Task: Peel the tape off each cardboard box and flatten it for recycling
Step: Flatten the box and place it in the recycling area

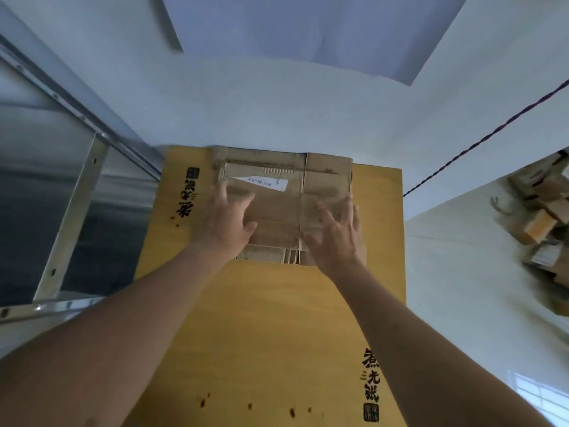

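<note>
A flattened brown cardboard box [278,208] with a white barcode label [264,181] lies on top of other flat cardboard, at the far end of a large yellow cardboard sheet [271,328] printed with black characters. My left hand [228,220] presses flat on the box's left part, fingers spread. My right hand [337,232] presses flat on its right part, fingers spread toward the far edge. Both arms reach forward over the yellow sheet.
A metal-framed shelf [70,192] stands at the left, close to the sheet. A pile of cardboard boxes and scraps [545,229] lies on the white floor at the right. A dark cord [492,134] runs diagonally across the wall at the upper right.
</note>
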Action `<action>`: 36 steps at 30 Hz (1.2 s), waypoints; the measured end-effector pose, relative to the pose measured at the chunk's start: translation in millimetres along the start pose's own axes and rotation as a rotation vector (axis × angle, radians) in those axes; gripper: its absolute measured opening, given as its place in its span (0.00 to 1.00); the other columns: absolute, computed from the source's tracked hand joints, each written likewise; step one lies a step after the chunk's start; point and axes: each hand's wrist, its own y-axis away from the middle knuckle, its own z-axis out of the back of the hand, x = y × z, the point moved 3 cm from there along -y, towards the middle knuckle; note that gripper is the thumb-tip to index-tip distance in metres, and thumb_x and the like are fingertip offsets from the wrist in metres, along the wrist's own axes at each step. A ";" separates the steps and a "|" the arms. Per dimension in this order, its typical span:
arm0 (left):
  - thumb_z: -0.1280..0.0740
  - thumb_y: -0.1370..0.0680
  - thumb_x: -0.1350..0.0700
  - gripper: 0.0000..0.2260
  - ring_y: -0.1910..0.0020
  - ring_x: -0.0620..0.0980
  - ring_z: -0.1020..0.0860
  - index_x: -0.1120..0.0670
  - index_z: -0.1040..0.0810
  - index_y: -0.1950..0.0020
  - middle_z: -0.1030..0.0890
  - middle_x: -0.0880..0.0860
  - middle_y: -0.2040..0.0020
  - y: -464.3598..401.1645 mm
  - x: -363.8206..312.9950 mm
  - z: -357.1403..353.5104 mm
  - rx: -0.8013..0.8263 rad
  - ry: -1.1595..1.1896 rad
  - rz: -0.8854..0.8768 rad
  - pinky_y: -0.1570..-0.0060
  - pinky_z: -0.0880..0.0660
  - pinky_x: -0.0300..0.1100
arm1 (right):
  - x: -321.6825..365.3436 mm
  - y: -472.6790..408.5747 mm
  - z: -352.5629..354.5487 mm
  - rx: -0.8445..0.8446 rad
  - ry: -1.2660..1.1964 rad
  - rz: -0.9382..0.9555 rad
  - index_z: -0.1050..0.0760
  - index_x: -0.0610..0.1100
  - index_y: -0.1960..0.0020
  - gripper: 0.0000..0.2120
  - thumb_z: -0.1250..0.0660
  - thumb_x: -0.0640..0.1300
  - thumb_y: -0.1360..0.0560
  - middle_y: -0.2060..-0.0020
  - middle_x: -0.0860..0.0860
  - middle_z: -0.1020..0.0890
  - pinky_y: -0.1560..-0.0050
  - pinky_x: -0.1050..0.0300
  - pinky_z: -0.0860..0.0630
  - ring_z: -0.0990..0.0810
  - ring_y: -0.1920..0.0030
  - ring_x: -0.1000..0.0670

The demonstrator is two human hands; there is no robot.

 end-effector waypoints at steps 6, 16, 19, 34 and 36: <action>0.30 0.19 0.53 0.25 0.23 0.57 0.34 0.49 0.29 0.22 0.35 0.53 0.21 5.2 -9.1 -11.4 0.108 -0.004 -0.066 0.32 0.25 0.54 | 13.8 -3.0 -6.1 -0.052 0.133 0.130 0.32 0.53 0.25 0.23 0.34 0.55 0.19 0.26 0.46 0.37 0.29 0.47 0.29 0.37 0.27 0.41; 0.31 0.18 0.49 0.32 0.17 0.57 0.44 0.47 0.39 0.17 0.46 0.54 0.15 27.9 -18.9 24.6 0.227 -0.038 -0.126 0.23 0.40 0.58 | 36.7 23.5 26.4 0.011 0.050 0.128 0.35 0.50 0.23 0.23 0.37 0.51 0.16 0.27 0.46 0.32 0.31 0.46 0.30 0.31 0.28 0.42; 0.31 0.18 0.49 0.30 0.18 0.56 0.43 0.48 0.38 0.18 0.44 0.53 0.16 46.9 -22.4 50.8 0.161 -0.031 -0.167 0.23 0.39 0.56 | 51.4 44.4 46.5 -0.012 0.026 0.202 0.28 0.48 0.25 0.19 0.38 0.49 0.16 0.28 0.47 0.27 0.35 0.47 0.27 0.27 0.31 0.43; 0.39 0.16 0.44 0.24 0.26 0.53 0.28 0.53 0.32 0.22 0.27 0.51 0.25 238.5 9.8 211.5 -0.138 -0.104 -0.351 0.26 0.32 0.57 | 154.5 240.6 129.0 -0.184 0.070 0.478 0.32 0.49 0.21 0.27 0.44 0.61 0.16 0.22 0.47 0.31 0.22 0.46 0.40 0.35 0.21 0.45; 0.40 0.16 0.43 0.25 0.24 0.55 0.30 0.53 0.33 0.21 0.29 0.53 0.23 268.6 21.1 230.5 -0.161 -0.126 -0.345 0.26 0.33 0.59 | 167.6 272.6 137.3 -0.210 0.082 0.490 0.33 0.50 0.21 0.28 0.45 0.62 0.16 0.21 0.48 0.32 0.22 0.47 0.41 0.36 0.21 0.46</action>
